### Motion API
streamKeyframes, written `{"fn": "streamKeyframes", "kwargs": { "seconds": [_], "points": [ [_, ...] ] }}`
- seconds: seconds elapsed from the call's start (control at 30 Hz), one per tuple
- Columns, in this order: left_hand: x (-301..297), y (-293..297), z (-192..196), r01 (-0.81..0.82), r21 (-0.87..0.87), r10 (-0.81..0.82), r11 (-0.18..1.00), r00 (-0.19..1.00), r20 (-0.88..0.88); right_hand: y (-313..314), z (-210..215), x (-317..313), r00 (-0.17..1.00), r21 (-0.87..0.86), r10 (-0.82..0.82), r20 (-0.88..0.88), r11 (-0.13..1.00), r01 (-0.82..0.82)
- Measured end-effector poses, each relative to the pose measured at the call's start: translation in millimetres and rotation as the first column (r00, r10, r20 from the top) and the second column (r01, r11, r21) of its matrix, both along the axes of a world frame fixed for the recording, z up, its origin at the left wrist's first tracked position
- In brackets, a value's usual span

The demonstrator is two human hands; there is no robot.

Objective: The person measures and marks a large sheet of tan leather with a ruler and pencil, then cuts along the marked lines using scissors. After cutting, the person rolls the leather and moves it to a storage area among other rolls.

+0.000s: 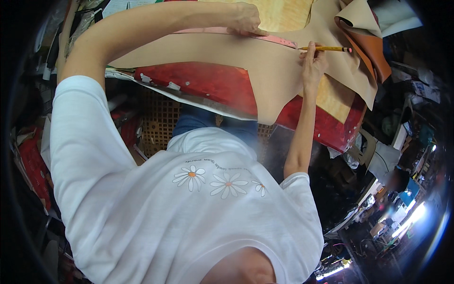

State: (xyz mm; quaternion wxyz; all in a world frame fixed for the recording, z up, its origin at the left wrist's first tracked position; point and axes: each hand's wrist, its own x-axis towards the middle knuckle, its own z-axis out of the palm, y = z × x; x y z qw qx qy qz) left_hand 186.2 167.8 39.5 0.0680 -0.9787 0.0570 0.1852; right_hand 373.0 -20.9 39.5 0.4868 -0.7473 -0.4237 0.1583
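A large piece of beige leather lies spread over the table, with its far right part folded up to show an orange-brown face. Across it runs a narrow pink ruler. My left hand has its fingers curled and bears down on the ruler, holding it against the leather. In my right hand a yellow pencil is pinched, its point near the ruler's right end and its pink eraser end toward the right. Any drawn line is too faint to make out.
Under the leather, the table shows a red top with whitish patches and yellow wood-patterned areas. A brown woven seat is below its near edge. Clutter stands at the left, and a person is far off at right.
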Motion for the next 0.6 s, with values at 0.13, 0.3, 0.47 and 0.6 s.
{"fn": "streamKeyframes", "kwargs": {
  "seconds": [0.13, 0.3, 0.47, 0.6],
  "points": [
    [-3, -10, 2, -0.010, 0.123, -0.001, 0.992, 0.996, 0.087, -2, 5, 3, 0.995, -0.035, 0.071, -0.071, 0.997, -0.074],
    [-37, -48, -4, -0.363, -0.160, 0.397, 0.918, 0.852, 0.342, -12, 4, -5, 0.998, 0.002, 0.000, -0.062, 1.000, 0.000],
    [-72, -96, -29, -0.341, -0.470, 0.580, 0.814, 0.460, 0.672, -27, -16, -36, 0.999, 0.160, -0.007, -0.043, 0.987, 0.014],
    [-69, -103, -35, -0.325, -0.516, 0.610, 0.793, 0.410, 0.679, -35, -24, -40, 0.995, 0.084, -0.021, 0.092, 0.996, 0.014]
  ]
}}
